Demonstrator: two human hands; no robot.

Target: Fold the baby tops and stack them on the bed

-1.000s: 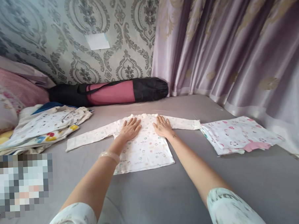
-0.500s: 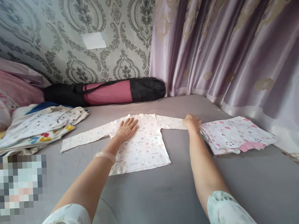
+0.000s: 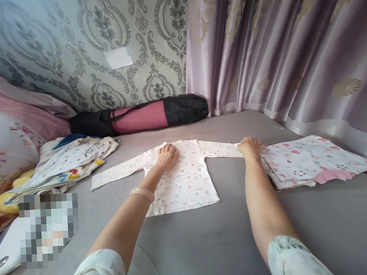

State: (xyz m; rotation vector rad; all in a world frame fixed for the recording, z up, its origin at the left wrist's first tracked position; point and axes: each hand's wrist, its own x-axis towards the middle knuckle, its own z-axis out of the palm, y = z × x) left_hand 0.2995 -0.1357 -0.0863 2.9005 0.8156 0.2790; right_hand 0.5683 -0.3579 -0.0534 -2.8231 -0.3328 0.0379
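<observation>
A white long-sleeved child's shirt [image 3: 188,182] with a small pastel print lies spread on the grey bed sheet [image 3: 194,242], both sleeves stretched sideways. My left hand [image 3: 168,155] rests palm down on its upper chest, just below the neckline, fingers bent a little. At the cuff of the right-hand sleeve is my right hand [image 3: 250,146], its fingers curled over the sleeve end; the fingertips are partly hidden. Close beside that hand lies a stack of folded white cloth [image 3: 312,158] with pink and red prints.
A pile of folded clothes [image 3: 71,158] lies at the left by a floral pillow [image 3: 10,141]. Below it is a white object [image 3: 14,242], partly pixelated. A black and pink rolled bag [image 3: 140,117] lies along the wall. Purple curtains [image 3: 277,48] hang at the right.
The view has swung slightly left, so things appear farther right. My left hand's fingers, earlier flat and spread, are now more bent. My right hand stays at the cuff.
</observation>
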